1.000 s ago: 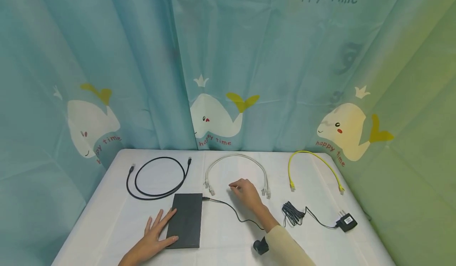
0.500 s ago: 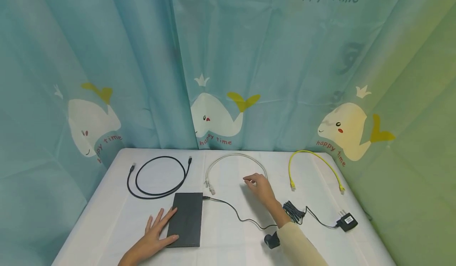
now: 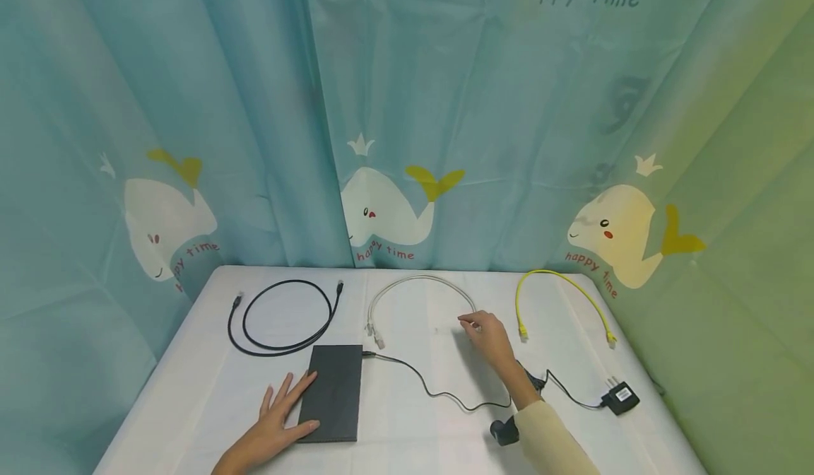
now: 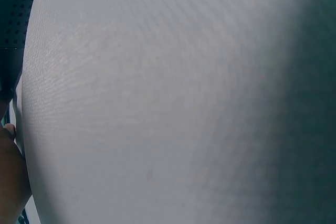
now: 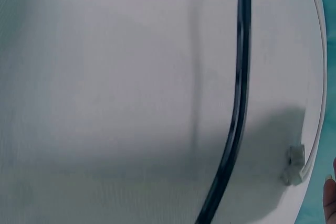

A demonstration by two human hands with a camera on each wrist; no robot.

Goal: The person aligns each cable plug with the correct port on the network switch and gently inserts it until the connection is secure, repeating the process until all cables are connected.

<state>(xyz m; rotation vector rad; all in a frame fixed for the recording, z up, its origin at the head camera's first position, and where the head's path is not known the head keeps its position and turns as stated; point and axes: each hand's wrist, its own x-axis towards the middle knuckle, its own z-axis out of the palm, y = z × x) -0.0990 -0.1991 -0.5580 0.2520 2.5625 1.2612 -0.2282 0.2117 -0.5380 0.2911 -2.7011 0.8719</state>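
My left hand (image 3: 273, 418) rests on the left side of a flat black box (image 3: 331, 394), fingers spread. In the left wrist view the box's perforated wall (image 4: 18, 19) shows at the upper left edge. A black power cord (image 3: 420, 376) is plugged into the box's far right corner and runs right under my right arm. My right hand (image 3: 488, 337) hovers with fingers loosely bent over the right end of the whitish network cables (image 3: 425, 277), with nothing seen between its fingers. It covers the right-hand plugs in the head view; clear plugs (image 5: 295, 165) show beside the hand in the right wrist view.
A coiled black network cable (image 3: 282, 351) lies at the back left, a yellow network cable (image 3: 553, 272) at the back right. The power adapter (image 3: 619, 397) lies near the right edge, prongs away from me. A camera (image 3: 504, 431) sits at my right wrist. Curtains surround the table.
My right hand has moved right from between the ends of the whitish cables to their right end. The left hand and the black box have stayed in place.
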